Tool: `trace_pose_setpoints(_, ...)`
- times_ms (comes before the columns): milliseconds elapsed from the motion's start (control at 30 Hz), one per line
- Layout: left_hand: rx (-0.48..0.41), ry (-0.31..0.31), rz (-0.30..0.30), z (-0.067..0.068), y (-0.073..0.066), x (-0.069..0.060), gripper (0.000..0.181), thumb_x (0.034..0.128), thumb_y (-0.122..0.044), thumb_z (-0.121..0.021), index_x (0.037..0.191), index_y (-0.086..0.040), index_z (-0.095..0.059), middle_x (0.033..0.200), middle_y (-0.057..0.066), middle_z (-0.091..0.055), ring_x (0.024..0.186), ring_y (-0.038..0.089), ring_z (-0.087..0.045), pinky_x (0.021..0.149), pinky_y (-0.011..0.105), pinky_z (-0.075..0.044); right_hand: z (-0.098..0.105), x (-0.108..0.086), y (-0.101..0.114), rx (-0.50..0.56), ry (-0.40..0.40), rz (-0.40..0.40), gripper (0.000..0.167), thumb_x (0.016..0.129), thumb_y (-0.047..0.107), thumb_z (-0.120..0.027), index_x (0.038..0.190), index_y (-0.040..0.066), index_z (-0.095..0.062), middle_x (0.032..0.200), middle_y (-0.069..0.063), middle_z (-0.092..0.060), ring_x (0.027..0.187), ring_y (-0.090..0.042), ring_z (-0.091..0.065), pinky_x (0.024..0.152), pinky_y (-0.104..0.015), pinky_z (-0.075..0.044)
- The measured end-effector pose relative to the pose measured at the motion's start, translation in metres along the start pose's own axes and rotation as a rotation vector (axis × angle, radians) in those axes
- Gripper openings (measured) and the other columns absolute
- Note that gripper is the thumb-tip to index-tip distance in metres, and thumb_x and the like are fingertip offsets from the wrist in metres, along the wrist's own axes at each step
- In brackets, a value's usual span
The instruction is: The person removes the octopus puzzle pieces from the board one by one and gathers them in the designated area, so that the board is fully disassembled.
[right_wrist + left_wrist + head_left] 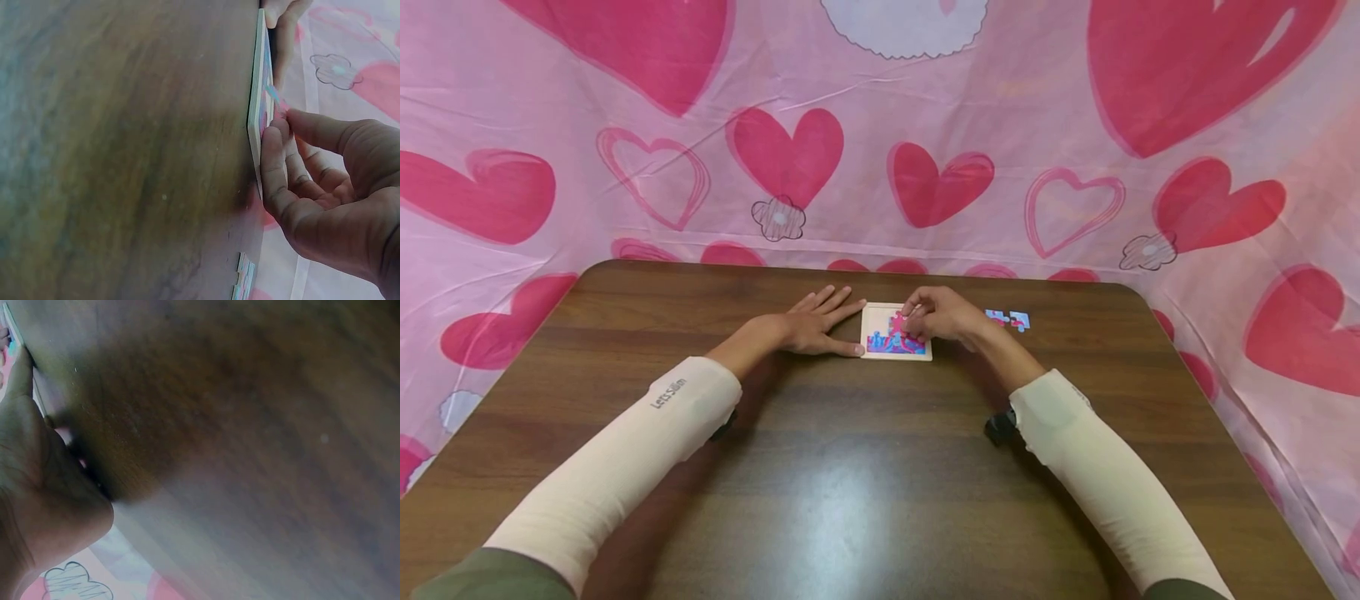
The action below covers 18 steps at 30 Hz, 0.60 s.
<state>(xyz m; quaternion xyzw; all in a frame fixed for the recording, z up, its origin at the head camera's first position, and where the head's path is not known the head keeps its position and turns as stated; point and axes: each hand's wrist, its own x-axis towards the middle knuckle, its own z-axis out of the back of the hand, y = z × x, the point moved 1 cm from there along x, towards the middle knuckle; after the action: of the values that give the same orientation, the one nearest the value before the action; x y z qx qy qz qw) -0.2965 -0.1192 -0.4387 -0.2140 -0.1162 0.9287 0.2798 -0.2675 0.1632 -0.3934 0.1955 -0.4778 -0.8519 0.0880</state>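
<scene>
A small puzzle tray [895, 357] with a pale wooden rim lies on the table, blue and pink pieces along its near part. My right hand [943, 314] is over the tray's right side and pinches a pink puzzle piece [281, 107] between thumb and fingers, the piece tilted above the tray. Spread flat on the table, my left hand [811, 325] touches the tray's left edge with its thumb and a fingertip. In the left wrist view the left hand [47, 481] shows only in part.
Loose puzzle pieces [1019, 320] lie on the brown table [850, 467] to the right of the tray, beyond my right hand. A pink cloth [865, 108] with hearts hangs behind the table and at its sides.
</scene>
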Motion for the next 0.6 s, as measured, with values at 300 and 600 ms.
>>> trace_pose_setpoints(300, 0.003, 0.004, 0.009, 0.000, 0.000, 0.002, 0.108, 0.1005, -0.088, -0.054, 0.182, -0.043, 0.000, 0.192, -0.002, 0.015, 0.178, 0.030, 0.022, 0.145, 0.055, 0.013, 0.000, -0.006, 0.000, 0.061, -0.015, 0.028, 0.022, 0.106, 0.000, -0.074, 0.125, -0.008, -0.065, 0.100, -0.014, -0.076, 0.082, -0.016, -0.074, 0.078, -0.029, -0.069)
trace_pose_setpoints(600, 0.012, 0.010, 0.016, 0.002, -0.001, 0.001, 0.107, 0.1017, -0.086, -0.055, 0.182, -0.042, 0.000, 0.192, -0.001, 0.014, 0.178, 0.030, 0.021, 0.145, 0.056, 0.011, 0.001, -0.014, -0.001, 0.072, -0.038, 0.056, 0.021, 0.107, -0.001, -0.073, 0.126, -0.007, -0.066, 0.109, -0.020, -0.077, 0.094, -0.021, -0.081, 0.091, -0.042, -0.072)
